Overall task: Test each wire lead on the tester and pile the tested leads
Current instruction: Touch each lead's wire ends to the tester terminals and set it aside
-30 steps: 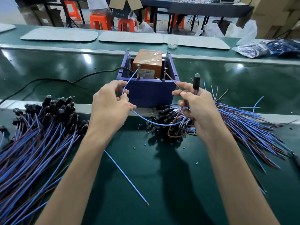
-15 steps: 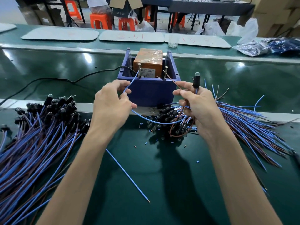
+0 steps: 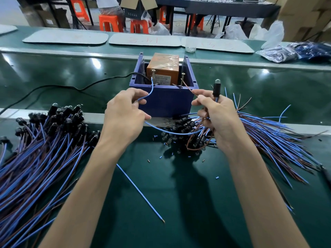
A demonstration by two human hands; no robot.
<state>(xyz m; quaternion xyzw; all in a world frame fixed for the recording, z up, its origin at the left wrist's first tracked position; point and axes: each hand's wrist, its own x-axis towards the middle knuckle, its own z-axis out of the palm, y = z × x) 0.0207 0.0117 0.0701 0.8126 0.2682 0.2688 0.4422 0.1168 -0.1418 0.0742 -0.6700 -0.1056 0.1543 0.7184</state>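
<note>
The tester is a blue box (image 3: 168, 101) with an orange block (image 3: 163, 68) inside and two upright metal screws at its front. My left hand (image 3: 123, 117) pinches the blue wire (image 3: 149, 92) of one lead, and its bare tip touches the left screw (image 3: 152, 76). My right hand (image 3: 216, 119) pinches the same lead's brown wire (image 3: 190, 89), which points at the right screw (image 3: 182, 79). The lead's black LED holder (image 3: 216, 89) stands upright above that hand. The blue wire sags in a loop between both hands.
A big pile of leads (image 3: 35, 154) covers the left side of the green belt. Another pile (image 3: 265, 136) fans out to the right behind my right hand. A single blue wire (image 3: 139, 191) lies between my forearms. A black cable (image 3: 53, 88) runs left from the box.
Both hands have stayed at the tester with only a slight shift. The wire tips remain at the two screws.
</note>
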